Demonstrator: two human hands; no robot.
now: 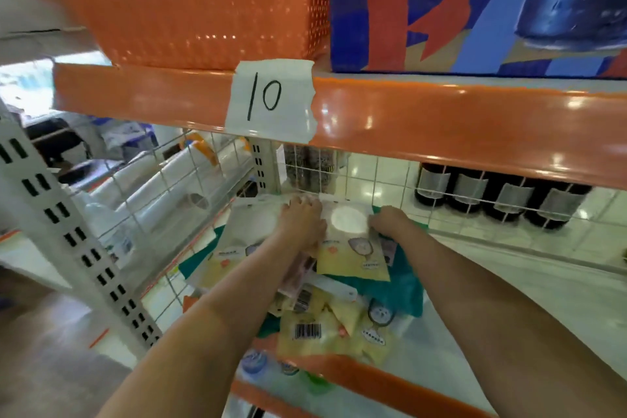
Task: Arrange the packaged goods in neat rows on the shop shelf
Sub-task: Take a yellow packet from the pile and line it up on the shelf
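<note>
Tape label (271, 99) read "10", left hand (301, 225) lay flat on pouch (353, 248), right hand (390, 221) pinched its edge, dark bottles (502, 195) behind wire grid (373, 180)

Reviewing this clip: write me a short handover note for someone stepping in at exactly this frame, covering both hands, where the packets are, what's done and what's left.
Left hand: lies flat, pressing on a white packet at the back of the shelf.
Right hand: fingers curled on the edge of the yellow-and-white packet beside it.
Packets: those two lie side by side near the wire back grid; a loose pile of yellow packets sits jumbled at the shelf front, some barcode-up.
Done: a back row just begun.
Left: straighten the back pair, then sort the front pile into rows.
</note>
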